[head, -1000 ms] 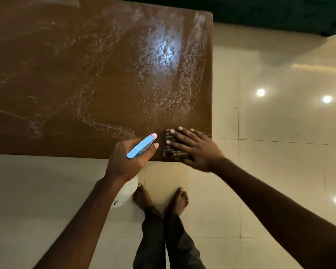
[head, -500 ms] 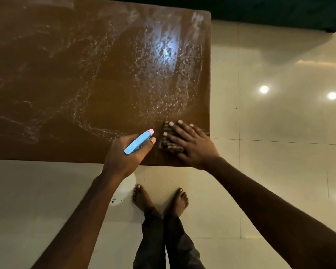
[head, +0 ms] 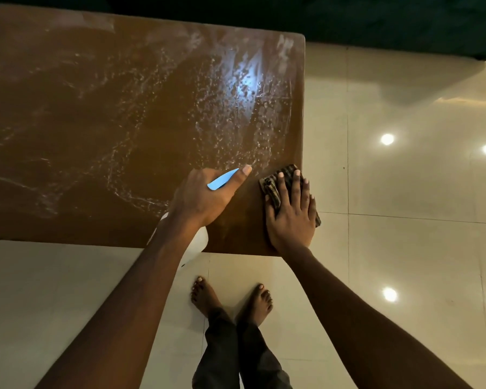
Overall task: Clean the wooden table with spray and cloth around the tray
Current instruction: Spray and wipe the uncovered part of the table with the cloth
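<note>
We stand at the near edge of the table (head: 82,136), which fills the far left of the view, with the pale floor (head: 404,248) to its right and under us. The tray is nowhere in view, so we cannot say where it sits; the part we work on is the table's near right corner. A wet film (head: 236,108) of droplets and streaks covers most of the wood, thickest toward the far right. We judge that the spraying here is largely done and the wiping is the step in hand. Our right hand (head: 291,217) lies flat, fingers straight and slightly spread, pressing the cloth (head: 272,190) onto the corner. An open palm spreads the pressure and keeps the folded cloth from bunching. A bit of the cloth pokes past the right edge, which suits catching the rim. Our left hand (head: 199,197), just left of it, has its fingers wrapped round the neck of the bottle (head: 198,242). The white body hangs below, over the near edge, clear of the cloth's path. The blue nozzle (head: 222,180) points far right toward the wet patch, ready for another squirt if a dry spot shows.
</note>
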